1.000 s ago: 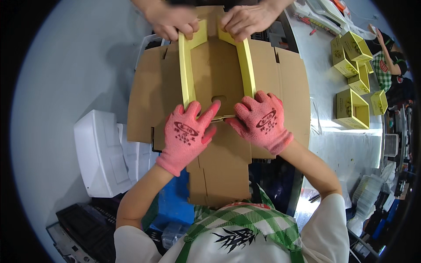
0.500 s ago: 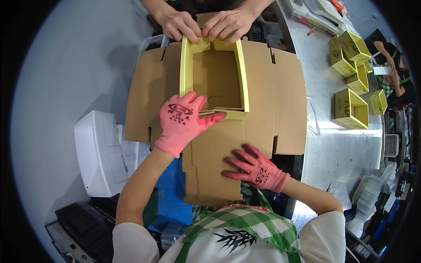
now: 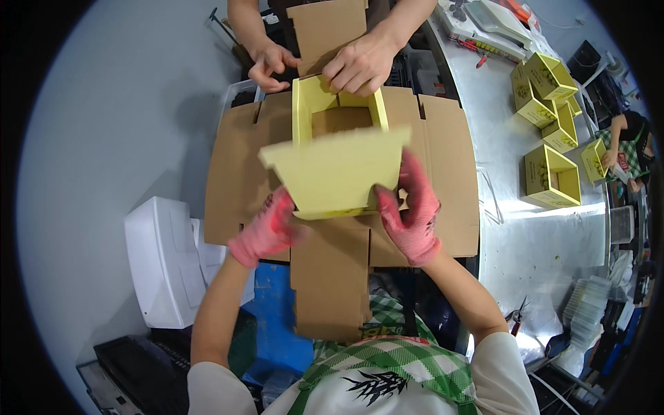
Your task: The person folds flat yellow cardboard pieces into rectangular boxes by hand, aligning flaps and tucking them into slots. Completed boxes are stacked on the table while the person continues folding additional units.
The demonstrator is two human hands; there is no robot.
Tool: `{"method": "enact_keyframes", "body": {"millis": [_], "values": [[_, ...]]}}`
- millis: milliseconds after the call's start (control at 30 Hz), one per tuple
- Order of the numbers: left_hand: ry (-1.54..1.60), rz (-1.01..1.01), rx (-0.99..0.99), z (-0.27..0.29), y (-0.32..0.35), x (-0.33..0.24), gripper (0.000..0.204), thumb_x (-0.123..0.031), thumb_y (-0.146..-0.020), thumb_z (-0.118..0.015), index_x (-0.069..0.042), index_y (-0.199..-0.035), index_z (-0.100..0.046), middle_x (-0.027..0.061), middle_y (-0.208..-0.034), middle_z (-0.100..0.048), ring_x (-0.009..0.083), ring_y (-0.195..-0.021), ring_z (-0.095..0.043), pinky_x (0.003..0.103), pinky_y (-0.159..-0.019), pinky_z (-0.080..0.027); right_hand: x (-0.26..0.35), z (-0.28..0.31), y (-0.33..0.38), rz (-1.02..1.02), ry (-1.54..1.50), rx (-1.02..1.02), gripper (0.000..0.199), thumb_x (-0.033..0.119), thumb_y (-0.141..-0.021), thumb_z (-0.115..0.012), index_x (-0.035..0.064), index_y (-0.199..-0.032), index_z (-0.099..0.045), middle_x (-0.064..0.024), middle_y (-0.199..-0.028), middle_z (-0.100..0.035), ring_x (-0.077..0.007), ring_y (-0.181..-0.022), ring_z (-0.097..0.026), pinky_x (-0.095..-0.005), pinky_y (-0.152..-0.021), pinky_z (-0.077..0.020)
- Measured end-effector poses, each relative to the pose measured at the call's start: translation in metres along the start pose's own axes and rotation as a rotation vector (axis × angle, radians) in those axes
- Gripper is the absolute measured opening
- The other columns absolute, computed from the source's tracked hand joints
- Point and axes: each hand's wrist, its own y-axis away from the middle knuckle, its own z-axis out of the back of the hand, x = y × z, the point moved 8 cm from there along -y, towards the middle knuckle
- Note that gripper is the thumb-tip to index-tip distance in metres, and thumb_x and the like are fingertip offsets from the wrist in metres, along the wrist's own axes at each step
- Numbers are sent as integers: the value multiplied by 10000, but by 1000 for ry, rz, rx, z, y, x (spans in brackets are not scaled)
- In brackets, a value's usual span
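A yellow carton (image 3: pixel 300 107) with an open top stands on flattened brown cardboard (image 3: pixel 238 155) in front of me. Its near end has a wide yellow flap (image 3: pixel 339 166), tilted up and blurred by motion. My right hand (image 3: pixel 413 211), in a pink glove, grips the flap's right side, thumb on the near face. At the flap's lower left corner is my left hand (image 3: pixel 266 228), also pink-gloved; its fingers are smeared. Across from me, a co-worker's hand (image 3: pixel 360 66) presses on the carton's far wall, while the other hand (image 3: pixel 272 68) hovers just left of it.
Several yellow cartons (image 3: pixel 551 176) stand on the metal table (image 3: pixel 505 235) at right, with pliers (image 3: pixel 515 318) near its front. A white foam box (image 3: pixel 160 263) lies left, beside a blue surface (image 3: pixel 277 304). Another person (image 3: pixel 626 149) is at the far right.
My right hand has gone from the cardboard to the carton's near end. My left hand has moved down and left. The near flap has come up, and one co-worker's hand has left the far wall.
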Motion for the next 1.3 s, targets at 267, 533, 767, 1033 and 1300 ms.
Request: {"method": "enact_keyframes", "body": {"millis": [267,533,767,1033,1300], "values": [[-343,-254,-612,-24,-8,-36,593,-13,-819,-626,9,-1364,-395,197,-1268,-536,383,-1084,-561,400,-944,-444,30,-11,-18,534,712,416,759,207,-668,-786,79,-1343,-465,-183,-1361,-432,-367,-1236,-443,-509,-1041,-331],[-1230,-193,111,-44,-27,-55,481,-479,-691,-688,-120,-1012,-671,-10,-1101,-621,213,-860,-497,382,-830,-381,14,-28,-16,644,921,983,731,265,-468,-818,98,-1142,-591,-47,-1078,-632,-195,-1066,-579,-564,-1094,-295],[-1254,-267,609,-85,-54,-58,638,-506,-714,-693,-29,-1114,-554,155,-1209,-522,294,-1152,-466,449,-967,-382,19,-33,-12,644,678,965,370,197,-489,-712,137,-849,-650,-12,-753,-580,-192,-806,-586,-569,-1060,-334],[-346,446,1315,-124,-59,5,1045,-590,-734,-675,-30,-1478,-202,277,-1389,-329,440,-1260,-358,463,-1063,-320,-43,34,11,132,282,75,914,382,-598,-853,-21,-1310,-446,-276,-1373,-378,-375,-1153,-513,-477,-991,-405],[-236,521,1427,-129,-57,21,1104,-598,-639,-736,-66,-1472,-247,266,-1453,-230,481,-1316,-257,511,-1099,-247,-75,7,14,-23,320,396,719,145,-695,-708,-46,-1330,-430,-223,-1195,-508,-388,-1055,-515,-447,-922,-420]]}}
